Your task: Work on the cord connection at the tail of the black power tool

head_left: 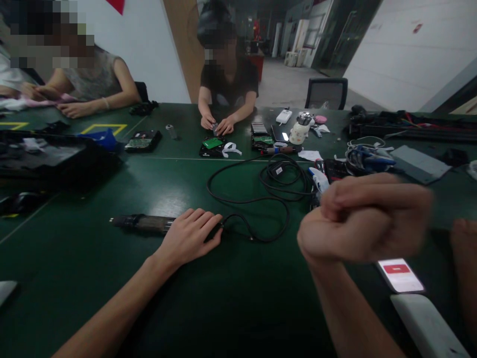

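My left hand [188, 238] lies palm down on the green table [223, 308], its fingers curled over the rear end of a dark electric screwdriver [143, 223] that lies flat, pointing left. A black cable [261, 199] runs from under this hand and loops across the table. My right hand [365, 219] is raised above the table on the right with the wrist bent and the fingers curled into a loose fist. It is blurred, and nothing shows in it. Just below it a phone [400, 275] lies with its screen lit.
Across the table a person's hands [218, 124] work on a small part beside opened hard drives [143, 140]. Another person sits at the far left. A black tray [48, 154] stands at the left and tools and cables [365, 156] at the right. Part of another hand [464, 238] shows at the right edge.
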Tool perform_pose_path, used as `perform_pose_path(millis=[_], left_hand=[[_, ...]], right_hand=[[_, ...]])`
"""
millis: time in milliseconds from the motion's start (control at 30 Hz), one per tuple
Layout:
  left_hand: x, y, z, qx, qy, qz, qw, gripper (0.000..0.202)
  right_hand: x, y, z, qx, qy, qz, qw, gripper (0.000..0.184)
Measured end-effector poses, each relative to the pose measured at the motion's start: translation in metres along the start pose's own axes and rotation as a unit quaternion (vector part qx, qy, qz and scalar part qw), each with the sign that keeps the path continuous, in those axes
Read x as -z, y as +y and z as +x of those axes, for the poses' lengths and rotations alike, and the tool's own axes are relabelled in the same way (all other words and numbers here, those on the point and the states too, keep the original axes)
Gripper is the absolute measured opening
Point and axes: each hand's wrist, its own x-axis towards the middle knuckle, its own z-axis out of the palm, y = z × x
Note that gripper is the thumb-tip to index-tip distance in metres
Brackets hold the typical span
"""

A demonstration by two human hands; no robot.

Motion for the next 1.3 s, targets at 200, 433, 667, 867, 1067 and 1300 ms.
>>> perform_pose_path(millis=[200, 433, 667, 867, 1067, 1300], left_hand=[[-0.001, -0.016, -0.006, 0.000, -0.023, 0.029, 0.999, 0.028], [0.011, -0.031, -0.011, -0.049, -0.090, -0.024, 0.994, 0.039], [0.017, -0.042, -0.014, -0.024, -0.123, -0.054, 0.991, 0.037], [0.012, -0.043, -0.020, -0.027, -0.074, -0.079, 0.994, 0.032], [0.010, -0.003, -0.004, -0.051, -0.078, -0.097, 0.991, 0.033], [0.002, 0.042, 0.008, -0.034, -0.045, -0.039, 0.998, 0.034]], right_hand=[[-0.054, 0.005, -0.073, -0.036, -0.093, -0.031, 0.995, 0.029], [-0.049, 0.006, -0.126, 0.045, -0.313, -0.032, 0.948, 0.027], [-0.028, -0.010, -0.122, -0.041, -0.467, -0.181, 0.865, 0.025], [-0.008, -0.020, -0.131, -0.073, -0.537, -0.203, 0.815, 0.042], [0.020, -0.021, -0.139, -0.110, -0.539, -0.181, 0.816, 0.017], [0.032, -0.013, -0.132, -0.139, -0.427, -0.191, 0.873, 0.009]])
